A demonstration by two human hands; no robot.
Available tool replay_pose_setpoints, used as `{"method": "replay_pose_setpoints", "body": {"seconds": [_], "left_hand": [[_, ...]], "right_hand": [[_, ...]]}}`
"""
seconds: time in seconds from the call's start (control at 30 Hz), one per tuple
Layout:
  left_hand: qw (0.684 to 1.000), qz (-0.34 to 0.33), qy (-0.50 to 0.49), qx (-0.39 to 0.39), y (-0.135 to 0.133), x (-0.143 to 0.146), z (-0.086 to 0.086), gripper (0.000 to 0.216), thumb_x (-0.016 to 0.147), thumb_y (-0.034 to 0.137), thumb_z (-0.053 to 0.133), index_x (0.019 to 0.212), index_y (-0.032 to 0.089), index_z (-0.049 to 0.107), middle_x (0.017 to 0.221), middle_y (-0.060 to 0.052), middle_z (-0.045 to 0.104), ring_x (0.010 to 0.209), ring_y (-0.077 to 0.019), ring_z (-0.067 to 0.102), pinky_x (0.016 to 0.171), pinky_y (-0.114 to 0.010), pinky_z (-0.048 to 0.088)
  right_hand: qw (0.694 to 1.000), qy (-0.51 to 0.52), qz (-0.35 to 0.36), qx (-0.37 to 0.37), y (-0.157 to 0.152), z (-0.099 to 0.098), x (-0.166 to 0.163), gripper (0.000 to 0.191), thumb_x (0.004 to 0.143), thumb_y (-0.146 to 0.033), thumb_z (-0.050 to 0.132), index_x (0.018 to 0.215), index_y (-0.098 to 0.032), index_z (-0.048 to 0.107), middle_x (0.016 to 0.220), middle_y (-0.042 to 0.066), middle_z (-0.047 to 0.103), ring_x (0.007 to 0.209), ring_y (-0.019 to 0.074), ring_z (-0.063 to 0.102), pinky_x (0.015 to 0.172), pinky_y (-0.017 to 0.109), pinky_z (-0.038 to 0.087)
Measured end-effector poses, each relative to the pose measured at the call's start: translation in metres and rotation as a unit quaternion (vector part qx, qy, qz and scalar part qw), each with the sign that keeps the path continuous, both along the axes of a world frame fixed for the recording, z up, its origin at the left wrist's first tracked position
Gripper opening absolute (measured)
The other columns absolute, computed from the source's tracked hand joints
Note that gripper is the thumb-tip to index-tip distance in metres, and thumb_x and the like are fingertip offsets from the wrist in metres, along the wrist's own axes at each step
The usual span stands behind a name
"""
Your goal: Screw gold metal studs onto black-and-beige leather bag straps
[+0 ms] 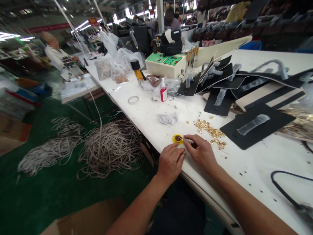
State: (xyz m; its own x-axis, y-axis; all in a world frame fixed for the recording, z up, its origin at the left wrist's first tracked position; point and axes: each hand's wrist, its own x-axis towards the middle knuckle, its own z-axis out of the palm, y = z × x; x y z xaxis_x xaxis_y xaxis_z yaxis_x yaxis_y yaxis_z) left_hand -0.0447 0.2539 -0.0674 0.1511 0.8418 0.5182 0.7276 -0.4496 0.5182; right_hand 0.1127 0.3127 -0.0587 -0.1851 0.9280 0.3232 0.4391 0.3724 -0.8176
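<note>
A small round yellow dish [174, 139] with dark brown contents sits near the front edge of the white table. Just in front of the dish, my left hand [170, 160] is closed, fingers curled in; whatever it holds is too small to make out. My right hand [201, 151] reaches to the dish's right side with thumb and forefinger pinched. Its fingertips are at the rim, and I cannot tell what is between them. Small gold-coloured metal pieces [212, 131] lie scattered beyond my right hand. Crumpled whitish material [167, 118] lies behind the dish.
Black panels with plastic-wrapped handles [256, 125] are piled at the right. A red bottle [163, 93], an amber bottle [139, 73] and a green-and-cream machine [166, 63] stand farther back. Tangled cord [110, 147] heaps on the floor at left. A dark cable [281, 189] curves at right.
</note>
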Motion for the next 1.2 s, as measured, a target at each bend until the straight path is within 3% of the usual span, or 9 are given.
{"method": "replay_pose_setpoints", "body": {"seconds": [0.43,0.63,0.77,1.0,1.2], "left_hand": [[1.000,0.013,-0.006,-0.026,0.002,0.002,-0.004,0.014,0.093,0.020,0.064,0.106,0.021,0.070,0.099,-0.006,0.077,0.111,-0.0249,0.067,0.101,-0.045,0.055],[0.995,0.047,-0.076,-0.050,0.001,0.003,-0.005,0.022,0.089,0.018,0.070,0.111,0.022,0.068,0.106,-0.005,0.076,0.105,-0.0217,0.070,0.096,-0.041,0.058],[0.980,0.098,-0.144,-0.099,0.000,0.005,-0.009,0.022,0.085,0.019,0.076,0.105,0.022,0.067,0.100,-0.003,0.075,0.091,-0.0182,0.073,0.089,-0.037,0.060],[0.978,0.112,-0.161,-0.068,0.002,0.008,-0.014,0.015,0.083,0.020,0.077,0.095,0.022,0.069,0.096,-0.002,0.075,0.095,-0.0180,0.072,0.092,-0.036,0.058],[0.983,0.092,-0.155,-0.029,0.005,0.008,-0.016,0.009,0.084,0.021,0.078,0.091,0.022,0.072,0.094,-0.002,0.075,0.094,-0.0158,0.071,0.090,-0.033,0.057]], "right_hand": [[0.999,0.017,-0.005,-0.027,-0.001,0.000,0.001,0.020,0.090,-0.036,0.065,0.100,-0.021,0.073,0.091,0.005,0.074,0.079,0.0200,0.068,0.075,0.032,0.051],[0.973,0.137,-0.050,-0.177,-0.002,0.007,0.007,0.035,0.085,-0.049,0.072,0.103,-0.019,0.072,0.064,-0.001,0.065,0.055,0.0162,0.059,0.054,0.028,0.044],[0.949,0.204,-0.036,-0.236,-0.001,0.013,0.014,0.042,0.081,-0.050,0.076,0.106,-0.018,0.070,0.058,-0.002,0.064,0.053,0.0150,0.058,0.054,0.026,0.043],[0.942,0.269,-0.019,-0.199,-0.005,0.012,0.022,0.032,0.087,-0.048,0.072,0.102,-0.020,0.069,0.063,-0.003,0.063,0.055,0.0144,0.057,0.058,0.028,0.046],[0.957,0.232,0.001,-0.175,-0.010,0.014,0.018,0.023,0.095,-0.045,0.064,0.092,-0.021,0.063,0.063,-0.003,0.061,0.056,0.0133,0.056,0.057,0.026,0.046]]}}
